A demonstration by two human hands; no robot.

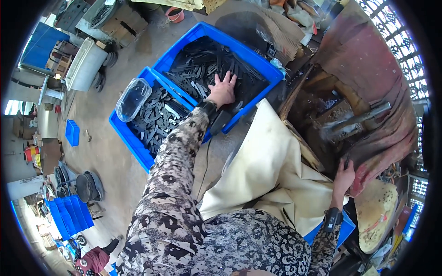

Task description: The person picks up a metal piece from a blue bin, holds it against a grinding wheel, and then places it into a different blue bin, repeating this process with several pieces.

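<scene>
My left hand point(223, 90) reaches into a blue plastic bin point(275, 72), fingers spread over a pile of flat dark strip-like pieces point(202, 62). It seems to touch the pile, palm down, gripping nothing. A second blue bin point(120, 129) beside it on the left holds similar pieces point(159, 115). At the right, my right hand point(343, 178) is closed with a small dark piece point(346, 163) between its fingertips, by the edge of a reddish cover point(373, 168). Past that hand a machine with a metal shaft point(363, 117) sits in a dark, dirty recess.
A clear plastic tub point(133, 100) rests on the left bin's rim. Cream sheeting point(258, 161) drapes across my lap. A cable point(205, 170) runs along the floor. Pans point(87, 186), blue crates point(71, 216) and a white container point(86, 64) stand at the left; another person point(94, 261) is at lower left.
</scene>
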